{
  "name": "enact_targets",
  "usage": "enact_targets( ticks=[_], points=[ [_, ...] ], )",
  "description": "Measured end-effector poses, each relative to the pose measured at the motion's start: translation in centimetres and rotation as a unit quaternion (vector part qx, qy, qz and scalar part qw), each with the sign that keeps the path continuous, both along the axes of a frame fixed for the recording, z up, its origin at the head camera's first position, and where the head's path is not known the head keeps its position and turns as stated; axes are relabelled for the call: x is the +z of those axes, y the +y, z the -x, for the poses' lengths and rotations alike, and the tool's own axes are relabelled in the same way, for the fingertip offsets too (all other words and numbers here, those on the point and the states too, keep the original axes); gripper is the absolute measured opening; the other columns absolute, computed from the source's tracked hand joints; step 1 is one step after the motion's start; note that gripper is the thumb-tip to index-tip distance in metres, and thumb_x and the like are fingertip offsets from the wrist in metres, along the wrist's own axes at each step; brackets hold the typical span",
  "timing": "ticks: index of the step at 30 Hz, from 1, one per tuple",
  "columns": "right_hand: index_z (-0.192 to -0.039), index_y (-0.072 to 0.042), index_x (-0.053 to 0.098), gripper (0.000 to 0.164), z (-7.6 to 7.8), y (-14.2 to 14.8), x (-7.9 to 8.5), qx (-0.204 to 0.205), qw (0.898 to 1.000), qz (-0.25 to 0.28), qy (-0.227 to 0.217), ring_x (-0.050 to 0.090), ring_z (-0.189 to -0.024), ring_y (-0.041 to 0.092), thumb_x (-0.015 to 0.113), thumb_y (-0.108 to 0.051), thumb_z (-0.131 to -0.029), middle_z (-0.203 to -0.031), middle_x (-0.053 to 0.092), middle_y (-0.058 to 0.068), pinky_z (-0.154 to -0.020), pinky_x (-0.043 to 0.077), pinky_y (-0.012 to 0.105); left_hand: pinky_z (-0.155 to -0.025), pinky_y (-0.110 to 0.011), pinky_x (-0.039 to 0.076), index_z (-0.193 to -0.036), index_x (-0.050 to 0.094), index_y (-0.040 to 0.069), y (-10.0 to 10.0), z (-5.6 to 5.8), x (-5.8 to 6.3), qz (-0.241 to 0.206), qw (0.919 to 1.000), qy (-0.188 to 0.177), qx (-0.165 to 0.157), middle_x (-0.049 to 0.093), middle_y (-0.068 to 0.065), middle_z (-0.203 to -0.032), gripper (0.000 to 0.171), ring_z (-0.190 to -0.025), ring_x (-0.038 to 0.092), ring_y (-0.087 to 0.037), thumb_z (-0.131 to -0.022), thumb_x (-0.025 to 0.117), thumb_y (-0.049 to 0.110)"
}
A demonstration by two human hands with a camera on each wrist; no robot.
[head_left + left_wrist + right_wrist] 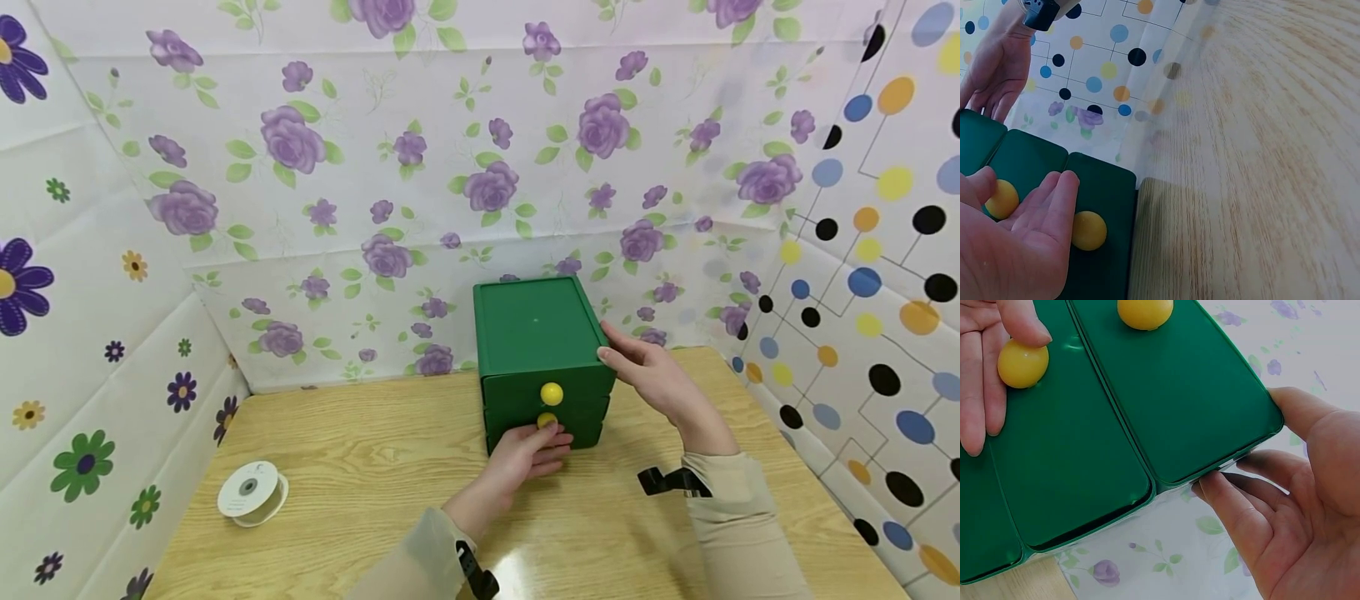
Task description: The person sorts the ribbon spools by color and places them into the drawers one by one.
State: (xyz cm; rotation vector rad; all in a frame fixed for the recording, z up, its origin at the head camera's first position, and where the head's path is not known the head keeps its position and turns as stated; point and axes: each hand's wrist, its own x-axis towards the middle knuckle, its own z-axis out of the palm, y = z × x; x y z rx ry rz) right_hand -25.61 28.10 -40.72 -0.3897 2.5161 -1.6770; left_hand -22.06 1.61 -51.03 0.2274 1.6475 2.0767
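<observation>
A small green drawer chest (536, 325) stands on the wooden table near the back wall, its drawers closed and fitted with round yellow knobs. My left hand (517, 458) is at the middle drawer's knob (1024, 364), pinching it with the thumb above and the fingers below. The upper knob (551, 393) is free, and the lower knob (1089, 230) sits just beneath my left fingers, hidden in the head view. My right hand (648, 371) rests on the chest's right front corner, thumb at the top edge and fingers against the side.
A white spool (251, 492) of ribbon lies on the table (360, 467) at the left. Flower-patterned sheets (337, 208) hang behind and to the left, and a dotted sheet (885, 317) borders the right side. Black straps (675, 482) with small cameras are on both wrists.
</observation>
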Motion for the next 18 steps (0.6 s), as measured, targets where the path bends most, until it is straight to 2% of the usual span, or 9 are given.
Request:
enact_targets(
  ticks=[9,12,14,16,18],
  points=[
    [-0.171,-0.023,0.027,0.071,0.0,0.0,0.0,-0.001,1.0,0.002,0.003,0.024,-0.16,0.038,0.057,-0.048,-0.111,-0.176,0.022,0.011,-0.122,0.035,0.06,-0.104,-0.042,0.057,-0.143,0.062,-0.004,-0.1,0.1,0.0,0.003,1.0,0.003,-0.008,0.071,-0.019,-0.135,0.054,-0.13,0.067,-0.033,-0.111,0.061,0.04],
    [-0.171,-0.023,0.027,0.072,0.0,0.0,0.1,-0.001,1.0,-0.001,0.001,0.025,-0.16,0.038,0.057,-0.049,-0.111,-0.176,0.022,0.011,-0.122,0.035,0.059,-0.103,-0.042,0.057,-0.144,0.061,-0.007,-0.3,0.0,-0.1,0.005,0.9994,-0.009,-0.034,0.071,-0.021,-0.135,0.062,-0.13,0.065,-0.037,-0.111,0.059,0.045],
    [-0.171,-0.022,0.027,0.073,-0.1,-0.1,0.1,-0.001,1.0,-0.003,0.002,0.025,-0.16,0.038,0.057,-0.05,-0.111,-0.176,0.022,0.011,-0.122,0.035,0.059,-0.102,-0.041,0.058,-0.144,0.06,-0.009,-0.6,-0.2,-0.3,0.008,0.9977,-0.025,-0.062,0.07,-0.023,-0.134,0.066,-0.129,0.066,-0.039,-0.111,0.057,0.048],
    [-0.171,-0.021,0.026,0.073,-0.1,-0.1,0.1,-0.001,1.0,-0.005,0.002,0.025,-0.16,0.038,0.057,-0.05,-0.111,-0.176,0.023,0.012,-0.121,0.035,0.059,-0.101,-0.041,0.058,-0.144,0.059,-0.012,-0.9,-0.4,-0.6,0.009,0.9951,-0.048,-0.086,0.07,-0.026,-0.134,0.067,-0.127,0.067,-0.039,-0.112,0.055,0.047],
    [-0.171,-0.021,0.027,0.073,-0.2,-0.1,0.1,0.0,1.0,-0.005,0.004,0.025,-0.16,0.038,0.056,-0.049,-0.111,-0.176,0.022,0.012,-0.121,0.035,0.059,-0.101,-0.041,0.058,-0.143,0.059,-0.014,-1.3,-0.6,-0.9,0.009,0.993,-0.068,-0.096,0.07,-0.027,-0.133,0.064,-0.125,0.068,-0.038,-0.113,0.055,0.043]
  ],
)
